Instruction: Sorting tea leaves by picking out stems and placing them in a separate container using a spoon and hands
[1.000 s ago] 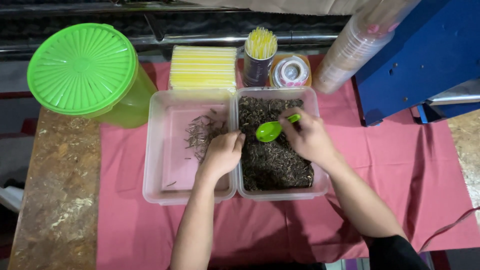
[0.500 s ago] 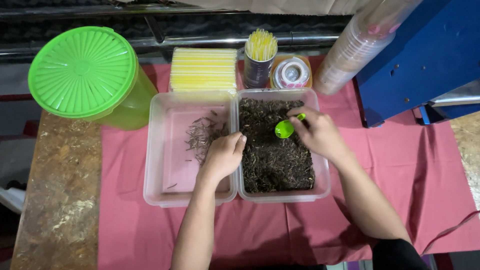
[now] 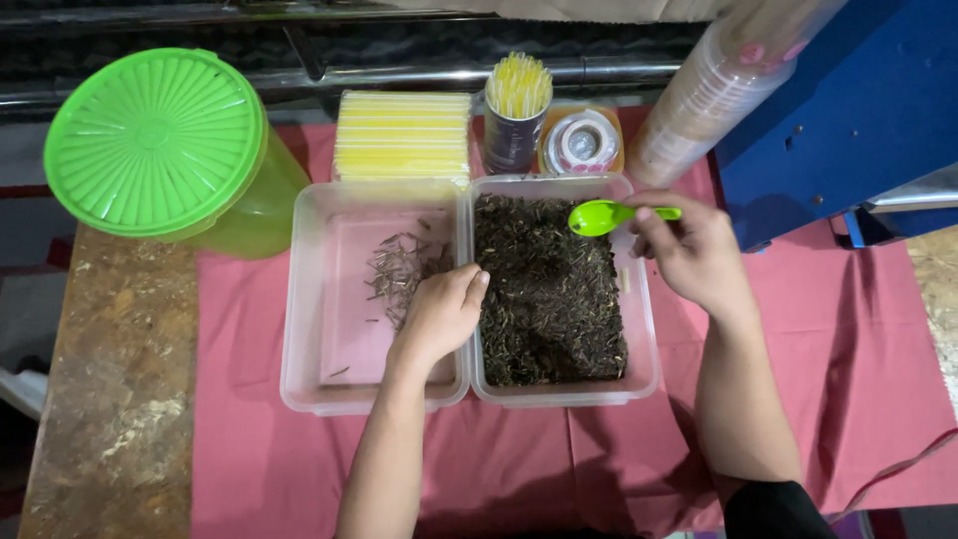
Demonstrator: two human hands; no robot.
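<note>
Head view, only 1 camera: right hand (image 3: 694, 255) pinches the handle of a small green spoon (image 3: 602, 216), bowl held level just above the far edge of the right clear tub (image 3: 644, 374), which is near full of dark loose tea leaves (image 3: 549, 299). Can't tell if the spoon carries anything. Left hand (image 3: 439, 314) is loosely curled, fingers bent down over the divide where the 2 tubs touch, fingertips at the edge of the leaves; it looks pinched but whether it grips anything is hidden. Left clear tub (image 3: 299, 329) holds only a thin scatter of pale stems (image 3: 399, 269) near its far right corner. Both tubs sit on a pink cloth (image 3: 848, 369) over the table (image 3: 110, 379). Behind: green lidded jar (image 3: 160, 140), stack of yellow straws (image 3: 402, 135), cup of straws (image 3: 516, 105), tape roll (image 3: 582, 145), sleeve of stacked cups (image 3: 714, 90), blue machine (image 3: 858, 100). Risks, my read: left wrist rests on the shared rims, so a push could shift the light left tub or tip it; spoon tilt near the rim would drop leaves on the cloth; stems could fall back into the leaf tub at the divide.
</note>
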